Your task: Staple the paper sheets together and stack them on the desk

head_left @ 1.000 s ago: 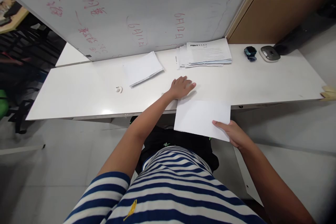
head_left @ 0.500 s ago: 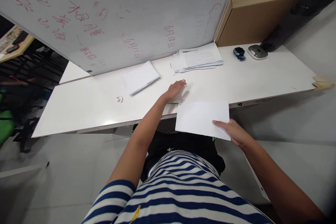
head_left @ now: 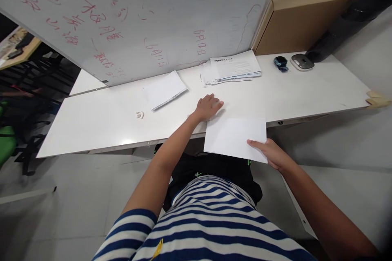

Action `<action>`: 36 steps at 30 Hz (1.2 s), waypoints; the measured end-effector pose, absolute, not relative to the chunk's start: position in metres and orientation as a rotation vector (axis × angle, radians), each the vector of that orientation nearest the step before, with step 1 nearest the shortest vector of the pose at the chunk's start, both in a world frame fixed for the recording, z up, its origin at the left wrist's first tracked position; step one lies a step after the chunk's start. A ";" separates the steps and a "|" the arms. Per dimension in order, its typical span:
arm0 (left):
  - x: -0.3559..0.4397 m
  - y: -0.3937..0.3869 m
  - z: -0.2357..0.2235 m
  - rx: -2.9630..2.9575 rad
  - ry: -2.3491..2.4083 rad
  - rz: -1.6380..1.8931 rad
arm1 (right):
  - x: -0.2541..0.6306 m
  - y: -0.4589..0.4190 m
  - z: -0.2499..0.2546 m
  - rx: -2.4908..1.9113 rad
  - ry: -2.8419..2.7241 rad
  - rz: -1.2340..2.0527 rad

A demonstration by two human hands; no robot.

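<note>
My right hand (head_left: 272, 151) grips the lower right corner of a white sheet of paper (head_left: 231, 136), thumb on top and fingers underneath. The sheet reaches over the front edge of the white desk (head_left: 101, 118). My left hand (head_left: 208, 107) is over the desk by the sheet's upper left corner, its fingers spread and nothing seen in them. Left of that hand lies a stack of blank white paper (head_left: 167, 89). Farther back, a pile of printed sheets (head_left: 234, 67) rests against the foot of the whiteboard.
A whiteboard (head_left: 171, 16) with red writing stands along the desk's back. At the right are a blue watch (head_left: 280, 63), a grey and white oval device (head_left: 302, 62), a cardboard box (head_left: 306, 20) and a black cylinder (head_left: 352, 16). A small white curled object (head_left: 140, 114) lies at the left.
My left hand has turned and its fingers have spread wider, shifting slightly toward the sheet. My right hand and the sheet have barely moved.
</note>
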State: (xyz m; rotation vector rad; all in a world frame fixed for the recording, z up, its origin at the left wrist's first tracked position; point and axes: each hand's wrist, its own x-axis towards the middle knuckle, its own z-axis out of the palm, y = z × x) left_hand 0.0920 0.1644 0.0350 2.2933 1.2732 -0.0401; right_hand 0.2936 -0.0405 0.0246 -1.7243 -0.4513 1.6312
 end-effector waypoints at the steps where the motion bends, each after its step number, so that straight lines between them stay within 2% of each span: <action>1: 0.094 0.162 0.032 2.347 1.286 -0.030 | 0.294 -0.041 0.024 -1.721 -0.444 1.641; 19: 0.102 0.148 0.029 2.521 1.325 -0.065 | 0.295 -0.039 0.019 -1.777 -0.439 1.646; 29: 0.093 0.165 0.033 2.287 1.297 -0.022 | 0.295 -0.043 0.019 -1.734 -0.490 1.632; 36: 0.071 0.171 0.061 1.604 1.016 0.462 | 0.299 -0.045 0.014 -1.737 -0.533 1.611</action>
